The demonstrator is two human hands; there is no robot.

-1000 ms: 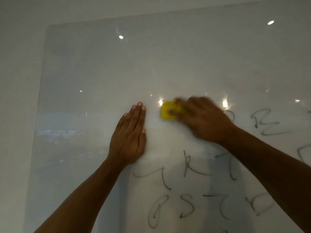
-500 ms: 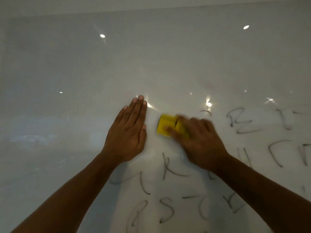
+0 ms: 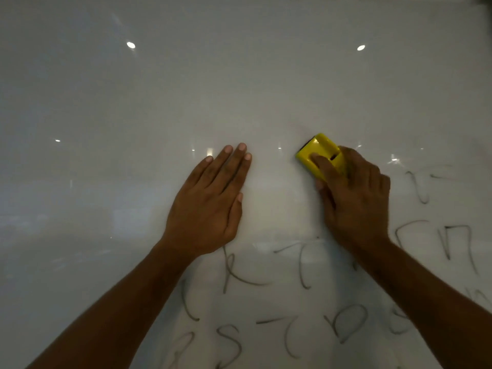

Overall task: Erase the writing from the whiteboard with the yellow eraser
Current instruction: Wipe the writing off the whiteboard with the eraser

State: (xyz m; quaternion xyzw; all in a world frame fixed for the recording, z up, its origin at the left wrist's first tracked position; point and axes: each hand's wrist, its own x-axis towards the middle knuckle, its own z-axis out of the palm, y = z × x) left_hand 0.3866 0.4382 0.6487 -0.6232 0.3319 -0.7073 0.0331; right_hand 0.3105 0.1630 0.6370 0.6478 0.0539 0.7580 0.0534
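A glossy whiteboard (image 3: 239, 89) fills the view. My right hand (image 3: 354, 201) presses the yellow eraser (image 3: 318, 153) flat against the board, fingers over its back, the eraser tilted up to the left. My left hand (image 3: 213, 203) lies flat on the board to the left of the eraser, fingers together, holding nothing. Dark handwritten letters (image 3: 239, 272) cover the lower middle and right of the board, below both hands, with more letters (image 3: 458, 243) right of my right wrist. The board above the hands is wiped clean.
Round ceiling lights reflect on the board's upper part (image 3: 130, 45). A dark edge shows at the top right corner (image 3: 486, 0). My forearms cross the lower letters and hide part of them.
The eraser and my right hand have swept down, then back up and to the right. The letters right of the eraser's earlier spot are gone. My left hand stays flat; the view has shifted right.
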